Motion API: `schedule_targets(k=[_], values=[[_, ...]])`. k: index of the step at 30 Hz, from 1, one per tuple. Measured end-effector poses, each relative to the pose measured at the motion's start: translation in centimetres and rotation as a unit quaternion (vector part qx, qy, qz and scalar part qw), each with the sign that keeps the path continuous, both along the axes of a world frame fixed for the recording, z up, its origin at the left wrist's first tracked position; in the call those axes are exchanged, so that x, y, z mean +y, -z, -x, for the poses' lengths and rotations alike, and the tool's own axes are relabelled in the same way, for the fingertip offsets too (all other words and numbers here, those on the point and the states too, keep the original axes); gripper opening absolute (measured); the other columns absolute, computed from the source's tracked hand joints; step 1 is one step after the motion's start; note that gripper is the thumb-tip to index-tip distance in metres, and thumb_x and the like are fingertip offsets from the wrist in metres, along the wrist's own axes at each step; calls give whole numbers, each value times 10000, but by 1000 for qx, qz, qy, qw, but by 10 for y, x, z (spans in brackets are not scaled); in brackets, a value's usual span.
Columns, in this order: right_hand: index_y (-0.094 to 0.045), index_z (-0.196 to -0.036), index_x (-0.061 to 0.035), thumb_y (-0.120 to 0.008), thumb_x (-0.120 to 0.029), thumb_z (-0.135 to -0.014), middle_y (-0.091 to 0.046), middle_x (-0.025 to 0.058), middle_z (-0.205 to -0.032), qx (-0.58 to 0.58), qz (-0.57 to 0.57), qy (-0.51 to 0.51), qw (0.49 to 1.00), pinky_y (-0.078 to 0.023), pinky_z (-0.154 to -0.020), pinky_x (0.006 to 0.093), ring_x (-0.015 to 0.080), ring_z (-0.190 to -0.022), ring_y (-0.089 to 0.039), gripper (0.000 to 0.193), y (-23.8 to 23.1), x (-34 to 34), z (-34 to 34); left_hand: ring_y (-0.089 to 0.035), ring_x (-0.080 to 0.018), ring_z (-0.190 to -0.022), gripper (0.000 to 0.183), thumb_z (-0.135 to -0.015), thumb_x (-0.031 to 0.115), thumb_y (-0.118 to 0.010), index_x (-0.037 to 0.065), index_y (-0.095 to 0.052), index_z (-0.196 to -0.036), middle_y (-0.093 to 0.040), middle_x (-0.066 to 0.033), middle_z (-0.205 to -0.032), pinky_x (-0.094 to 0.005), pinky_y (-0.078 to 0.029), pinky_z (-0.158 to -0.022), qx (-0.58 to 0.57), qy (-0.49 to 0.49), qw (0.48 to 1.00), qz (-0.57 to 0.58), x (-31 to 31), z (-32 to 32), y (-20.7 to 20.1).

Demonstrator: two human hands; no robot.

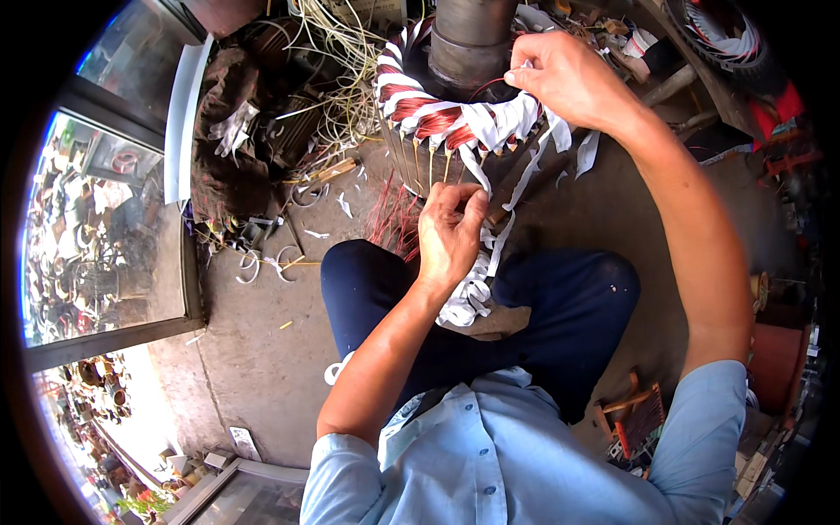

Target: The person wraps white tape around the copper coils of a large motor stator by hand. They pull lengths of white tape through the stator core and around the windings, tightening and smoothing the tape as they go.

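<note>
In front of me stands a ring of red copper windings (437, 122) on a slotted motor core (407, 159). White cloth tape spirals around much of the ring. A dark metal shaft (472, 44) rises through its middle. My left hand (450, 234) is closed below the near rim, pinching a strip of white tape (473, 168) that hangs from the windings. Over the ring's right side, my right hand (569, 80) pinches a thin red wire (490, 85) between thumb and forefinger. A bit of white shows at those fingertips. Loose white tape (468, 296) is heaped between my knees.
Tangled pale wires (337, 79) and a dark brown heap of cloth (229, 131) lie at the far left. Red wire ends (394, 219) hang beside the core. A glass-paned frame (114, 227) stands left; another taped winding (722, 39) sits far right.
</note>
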State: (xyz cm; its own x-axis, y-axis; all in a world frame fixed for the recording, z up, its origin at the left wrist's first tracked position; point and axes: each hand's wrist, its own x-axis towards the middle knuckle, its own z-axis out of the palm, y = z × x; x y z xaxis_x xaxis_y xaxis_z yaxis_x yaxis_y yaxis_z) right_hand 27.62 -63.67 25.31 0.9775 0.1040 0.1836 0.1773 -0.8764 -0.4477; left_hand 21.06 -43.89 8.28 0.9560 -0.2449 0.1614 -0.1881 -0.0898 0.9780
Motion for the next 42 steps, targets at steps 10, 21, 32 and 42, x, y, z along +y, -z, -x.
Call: schedule_targets(k=[10,21,32,42], values=[[-686,-871,-25,-684,-193,-858,-679,184,-813,38,59,-25,997,-512,-726,462,351,-815,-683,169,15,10,-1,-609,-252,-845,337,-853,2,-695,43,-648,-1184,-615,-114,-1049,-364,-501,-781,-282,-40,942,-178,26,-27,-5],[-617,-1201,-17,-701,-178,-942,-549,-45,-755,111,-363,-48,924,-460,-555,200,17,-587,-484,317,-19,9,30,-602,-357,-1160,178,-975,187,-626,13,-653,-1002,-679,-109,-1153,-466,-474,-971,-329,179,906,-195,81,4,-48],[-638,-1152,-34,-666,-62,-871,-668,139,-941,-307,14,-42,951,-562,-742,381,271,-835,-683,284,66,57,84,-557,-246,-611,487,-1060,452,-455,62,-530,-777,-513,-65,-646,-448,-524,-747,158,-43,961,223,307,152,-15],[-590,-1091,-51,-666,-98,-853,-640,146,-948,-163,-51,35,985,-539,-687,467,359,-813,-660,255,147,134,91,-308,-77,-430,424,-1068,465,-419,140,-532,-820,-339,49,-557,-249,-353,-399,251,-613,659,356,644,332,56]])
